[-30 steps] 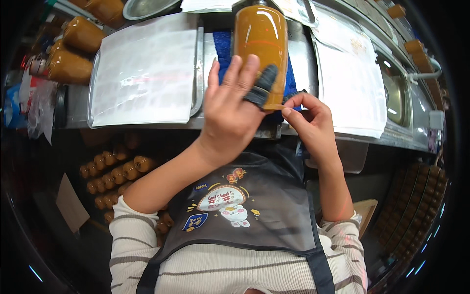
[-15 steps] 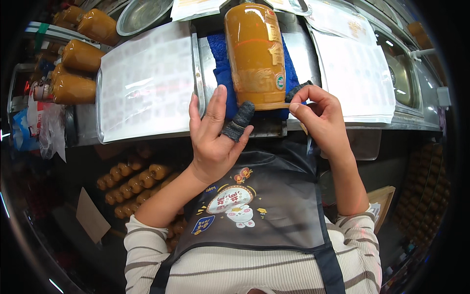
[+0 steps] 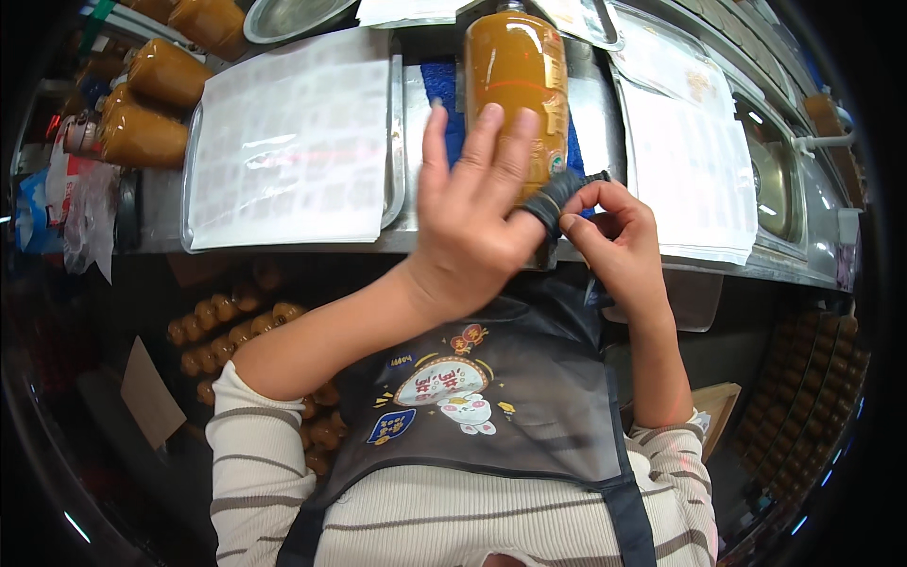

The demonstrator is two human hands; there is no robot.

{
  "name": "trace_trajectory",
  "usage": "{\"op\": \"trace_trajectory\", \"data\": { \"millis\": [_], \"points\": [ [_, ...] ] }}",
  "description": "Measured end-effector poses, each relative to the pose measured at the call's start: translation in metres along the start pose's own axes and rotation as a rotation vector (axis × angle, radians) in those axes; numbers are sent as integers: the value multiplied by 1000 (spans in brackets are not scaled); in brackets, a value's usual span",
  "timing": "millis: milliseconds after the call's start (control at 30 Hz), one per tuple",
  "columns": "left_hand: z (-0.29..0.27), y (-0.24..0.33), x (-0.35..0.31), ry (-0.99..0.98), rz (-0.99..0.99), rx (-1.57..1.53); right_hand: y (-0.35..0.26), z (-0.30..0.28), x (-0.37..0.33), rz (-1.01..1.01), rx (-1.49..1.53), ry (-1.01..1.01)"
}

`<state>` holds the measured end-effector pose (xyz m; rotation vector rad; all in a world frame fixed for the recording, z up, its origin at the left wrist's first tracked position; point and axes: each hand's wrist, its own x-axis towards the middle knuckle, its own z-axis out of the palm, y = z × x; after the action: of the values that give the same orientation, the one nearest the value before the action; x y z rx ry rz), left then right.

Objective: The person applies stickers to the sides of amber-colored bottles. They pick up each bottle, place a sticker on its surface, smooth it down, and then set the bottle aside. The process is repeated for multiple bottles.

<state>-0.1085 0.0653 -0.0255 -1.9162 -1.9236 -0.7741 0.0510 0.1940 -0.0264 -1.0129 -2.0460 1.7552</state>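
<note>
An amber-brown bottle (image 3: 515,71) with raised lettering lies on a blue cloth (image 3: 440,87), its neck pointing away from me. My left hand (image 3: 477,203) is open over the bottle's near part, fingers spread, back of the hand upward. A dark grey finger cover (image 3: 546,203) sits on its index finger, close to my right fingertips. My right hand (image 3: 619,246) is closed in a pinch beside the bottle's base; what it holds, if anything, is hidden. Another dark cover shows beyond its fingers. The bottle's base lies behind my left hand.
Printed white sheets lie on a tray (image 3: 397,142) at left, and more sheets (image 3: 694,180) at right. Brown bottles (image 3: 142,132) stand far left. A metal bowl (image 3: 293,17) sits behind them, a sink (image 3: 779,175) far right. Rows of brown bottles (image 3: 231,326) fill space below the counter.
My left hand has moved right and forward over the bottle, bringing its covered finger to my right hand. The thin amber strip by the right fingertips is now hidden. The right hand keeps its pinch.
</note>
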Motion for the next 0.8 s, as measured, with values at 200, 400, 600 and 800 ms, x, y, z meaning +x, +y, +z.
{"op": "trace_trajectory", "data": {
  "millis": [200,400,600,800],
  "points": [
    [1,-27,-26,26,-177,-316,-9,2,-2,-32,44,7],
    [-6,-15,-67,-17,-237,-281,-18,-5,-10,-10,104,14],
    [-9,-12,-57,-38,-186,-197,-10,-7,-6,-42,102,30],
    [-11,-11,-42,-13,-102,-153,-5,-5,-1,-13,82,36]
  ]
}}
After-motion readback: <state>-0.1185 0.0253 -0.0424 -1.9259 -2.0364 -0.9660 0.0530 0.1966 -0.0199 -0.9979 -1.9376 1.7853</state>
